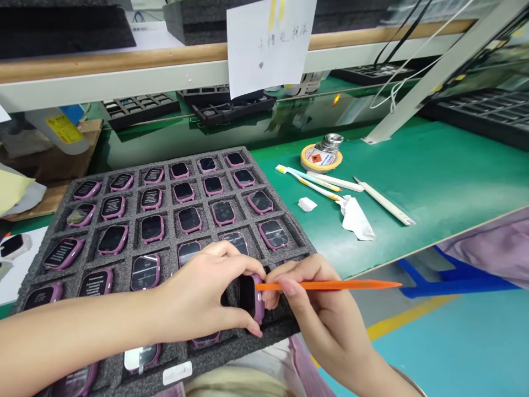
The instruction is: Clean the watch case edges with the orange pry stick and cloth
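A smartwatch (257, 298) with a purple case and dark screen, no strap on it, is gripped at its two ends by the thumb and fingers of my left hand (215, 292). It is tilted over the near right part of a grey foam tray (177, 374). My right hand (318, 303) pinches an orange pointed stick (330, 285), whose left end meets the watch's edge by the side buttons. Similar purple watches fill many of the tray's pockets, such as one watch (273, 234) just beyond my hands. My left forearm covers part of the tray.
On the green bench (397, 182) lie toothbrushes (309, 183), a white-handled tool (384, 203), a crumpled tissue (357, 219) and a tape roll (320, 159) with a metal-topped container. A shelf with a hanging paper (270, 49) crosses above. A slanted post (438, 71) stands at right.
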A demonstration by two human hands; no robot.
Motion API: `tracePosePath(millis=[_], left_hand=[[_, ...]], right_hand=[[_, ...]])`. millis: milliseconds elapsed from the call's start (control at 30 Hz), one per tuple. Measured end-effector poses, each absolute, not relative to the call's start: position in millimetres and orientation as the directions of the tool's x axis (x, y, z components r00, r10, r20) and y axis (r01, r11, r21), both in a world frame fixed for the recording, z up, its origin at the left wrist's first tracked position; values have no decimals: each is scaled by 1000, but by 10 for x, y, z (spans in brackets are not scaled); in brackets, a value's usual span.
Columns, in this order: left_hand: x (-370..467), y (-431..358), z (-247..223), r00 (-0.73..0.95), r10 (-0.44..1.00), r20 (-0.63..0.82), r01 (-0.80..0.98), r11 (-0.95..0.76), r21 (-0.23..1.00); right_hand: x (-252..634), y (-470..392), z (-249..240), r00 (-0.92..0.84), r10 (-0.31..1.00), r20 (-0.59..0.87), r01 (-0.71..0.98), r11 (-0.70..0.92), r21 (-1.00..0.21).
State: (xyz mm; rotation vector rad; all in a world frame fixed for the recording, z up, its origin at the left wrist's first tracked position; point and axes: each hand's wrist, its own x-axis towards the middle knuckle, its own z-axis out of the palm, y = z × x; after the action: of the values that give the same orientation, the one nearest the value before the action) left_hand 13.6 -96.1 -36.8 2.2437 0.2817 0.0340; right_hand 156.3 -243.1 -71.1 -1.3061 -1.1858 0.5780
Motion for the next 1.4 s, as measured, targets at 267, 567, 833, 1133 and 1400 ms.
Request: tracePosePath(millis=[267,567,833,1133,1400], left_hand=[[131,-971,-369,973,217,-76,194,-603,774],[128,-974,-386,971,227,-70,199,-614,764],[128,-977,-387,975,212,-71,190,-619,762],[141,-922,-372,984,166,-70,157,-602,783],[149,-920,-374,983,160,-84,166,-613,772]], right_hand=[[1520,-2440,-774,359,838,410,369,275,-888],[1501,-2449,-766,374,814,445,438,268,-858],[1569,-2404,-670,325,879,350,285,262,-922],[1925,-2160,-471,9,972,233,254,223,-941],[1957,-2086,-563,-100,953,285,312,302,-901]])
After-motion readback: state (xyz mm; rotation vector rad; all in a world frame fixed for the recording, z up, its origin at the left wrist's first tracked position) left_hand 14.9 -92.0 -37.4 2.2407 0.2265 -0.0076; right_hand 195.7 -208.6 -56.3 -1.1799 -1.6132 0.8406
